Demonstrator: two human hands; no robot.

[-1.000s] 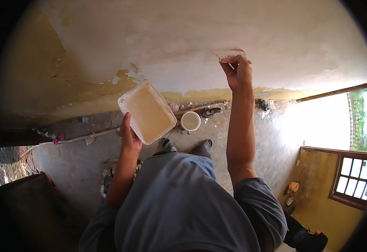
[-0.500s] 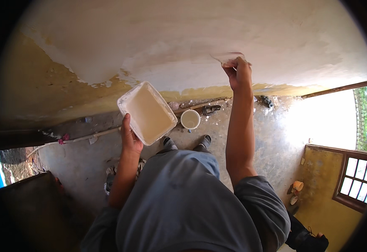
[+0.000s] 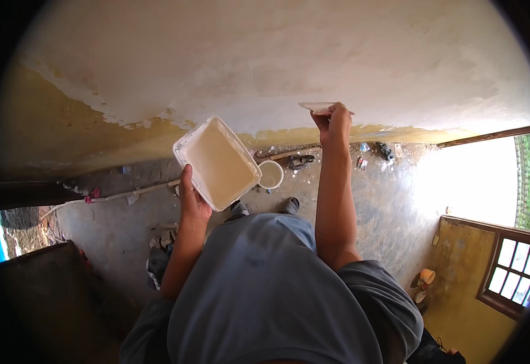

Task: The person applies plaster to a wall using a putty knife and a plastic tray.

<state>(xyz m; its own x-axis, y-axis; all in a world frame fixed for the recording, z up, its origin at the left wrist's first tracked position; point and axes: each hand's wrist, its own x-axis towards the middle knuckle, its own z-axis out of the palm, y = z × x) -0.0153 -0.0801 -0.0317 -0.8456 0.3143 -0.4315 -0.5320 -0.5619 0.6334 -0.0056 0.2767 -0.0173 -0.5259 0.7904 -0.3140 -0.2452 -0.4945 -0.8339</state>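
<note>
My left hand (image 3: 193, 197) grips a white rectangular tub (image 3: 251, 193) by its near left side, thumb over the rim. Inside is a smooth cream-coloured putty (image 3: 216, 164). My right hand (image 3: 336, 126) is closed on a thin, flat putty knife (image 3: 315, 106), smeared pale and held crosswise at the wall. The fingers hide much of its handle side, and I cannot tell whether the blade touches. A whitish skim coat (image 3: 265, 67) covers most of the wall, with a ragged lower edge over old yellow paint (image 3: 64, 100).
A white round bucket (image 3: 270, 175) stands on the spattered concrete floor (image 3: 386, 206) beyond my feet. Along the wall's base lie a long pole (image 3: 149, 190), a dark object (image 3: 300, 161) and scraps. To the right are a barred window (image 3: 516, 267) and a bright opening.
My right hand has come down the wall and slightly left with the putty knife, whose blade now lies flatter. The tub in my left hand has barely shifted.
</note>
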